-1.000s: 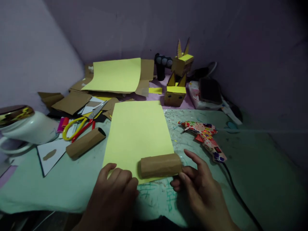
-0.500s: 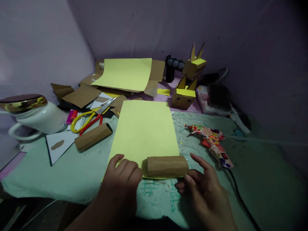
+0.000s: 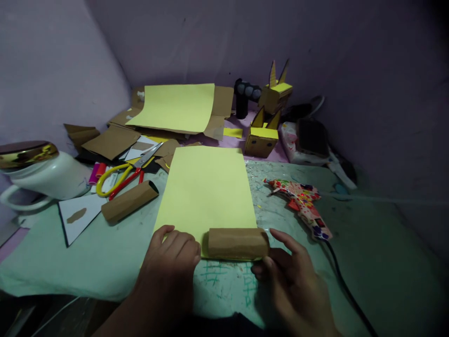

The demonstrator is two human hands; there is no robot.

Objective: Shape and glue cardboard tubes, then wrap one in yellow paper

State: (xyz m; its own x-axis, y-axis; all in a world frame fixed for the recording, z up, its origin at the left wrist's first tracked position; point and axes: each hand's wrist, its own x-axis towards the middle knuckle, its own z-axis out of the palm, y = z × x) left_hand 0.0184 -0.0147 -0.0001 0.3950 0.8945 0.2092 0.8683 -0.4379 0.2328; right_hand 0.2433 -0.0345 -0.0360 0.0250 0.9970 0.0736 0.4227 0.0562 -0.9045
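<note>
A yellow paper sheet (image 3: 206,187) lies on the green table cover. Across its lower right part rests a brown cardboard tube (image 3: 238,243), on its side along the near edge. My left hand (image 3: 171,262) presses on the sheet's lower left corner, its fingers curled together; anything under them is hidden. At the tube's right end is my right hand (image 3: 294,271), thumb and index finger apart around that end, the index tip close to its upper corner and the other fingers curled below.
Left: a white mug (image 3: 59,175), scissors (image 3: 122,175), a second tube (image 3: 129,202) and a white triangle (image 3: 79,215). Right: a patterned glue gun (image 3: 301,201) with a black cord. Behind: cardboard with yellow paper (image 3: 178,107) and an eared box figure (image 3: 261,141).
The whole view has shifted, so most things appear slightly further left. My right index finger is now nearer the tube's right end. The tube and the sheet keep their places relative to each other.
</note>
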